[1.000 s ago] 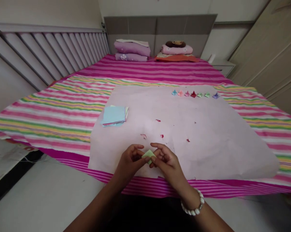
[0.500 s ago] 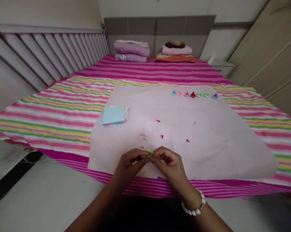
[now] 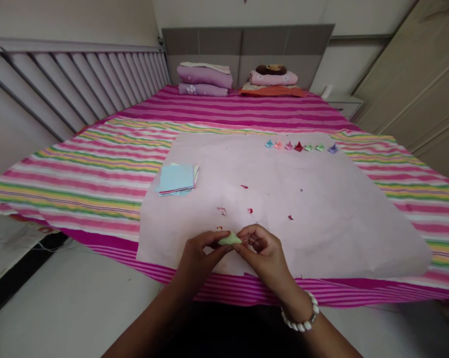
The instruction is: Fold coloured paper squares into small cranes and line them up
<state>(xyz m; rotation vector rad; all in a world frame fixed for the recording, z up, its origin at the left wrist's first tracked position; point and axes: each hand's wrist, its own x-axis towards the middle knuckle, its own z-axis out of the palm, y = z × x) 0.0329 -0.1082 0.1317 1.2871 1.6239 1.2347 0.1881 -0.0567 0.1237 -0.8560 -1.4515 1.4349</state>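
Observation:
Between my two hands is a small folded piece of light green paper (image 3: 230, 239), raised to a low peak in the middle. My left hand (image 3: 202, 251) pinches its left end between thumb and fingers. The right end sits in the pinch of my right hand (image 3: 263, 251), whose wrist wears a white beaded bracelet (image 3: 302, 318). Both hands are over the front part of a large pale sheet (image 3: 339, 214). Small red scraps (image 3: 250, 211) lie on the sheet just beyond my hands.
A stack of square paper (image 3: 176, 177), light blue on top, lies at the sheet's left. Several small folded paper pieces (image 3: 299, 146) in different colours form a row at the far right. Folded bedding (image 3: 205, 75) is piled by the headboard (image 3: 220, 42). A slatted rail (image 3: 97, 84) runs along the left.
More of the green paper shows now between my fingers, and its peaked shape is visible. My hands have stayed in nearly the same place.

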